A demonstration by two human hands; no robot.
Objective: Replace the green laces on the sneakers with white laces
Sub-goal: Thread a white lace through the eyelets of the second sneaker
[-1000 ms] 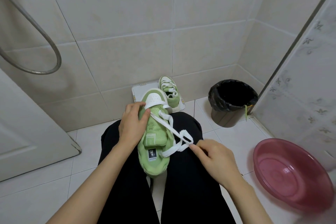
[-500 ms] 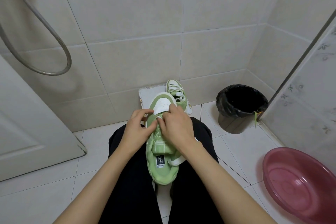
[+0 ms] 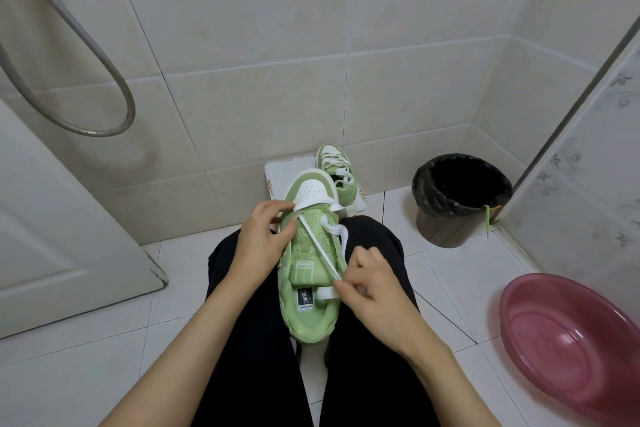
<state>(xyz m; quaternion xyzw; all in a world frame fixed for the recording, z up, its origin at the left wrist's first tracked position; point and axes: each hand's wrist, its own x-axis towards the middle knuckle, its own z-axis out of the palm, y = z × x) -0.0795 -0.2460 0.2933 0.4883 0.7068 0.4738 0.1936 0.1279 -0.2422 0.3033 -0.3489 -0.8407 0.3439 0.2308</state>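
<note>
1. A person sits in a tiled bathroom with a green sneaker (image 3: 304,319) lying in the lap, between thighs in black trousers (image 3: 242,340). Its white toe cap points away from the person and its heel points towards them.
2. The left hand (image 3: 259,243) grips the sneaker's left edge just behind the toe cap. Its fingers are curled, with the fingertips touching the cap's rim and the thumb pressed to the green mesh.
3. The right hand (image 3: 377,291) pinches a white lace (image 3: 318,248) between thumb and forefinger, beside the tongue label near the sneaker's opening.
4. The lace runs taut on a slant across the tongue, from the front eyelets by the left hand down to the right hand's pinch. A flat loop of it bulges out at the shoe's right side (only the front eyelets look threaded).
5. A second sneaker (image 3: 337,173), laced in white, stands on a white board (image 3: 277,173) against the far wall, just past the held shoe's toe.
6. A black bin (image 3: 460,198) sits in the right corner with a green lace (image 3: 487,218) hanging over its rim.
7. A pink basin (image 3: 571,333) lies on the floor at the right. A metal shower hose (image 3: 86,80) loops at upper left, above a white door (image 3: 52,218).
</note>
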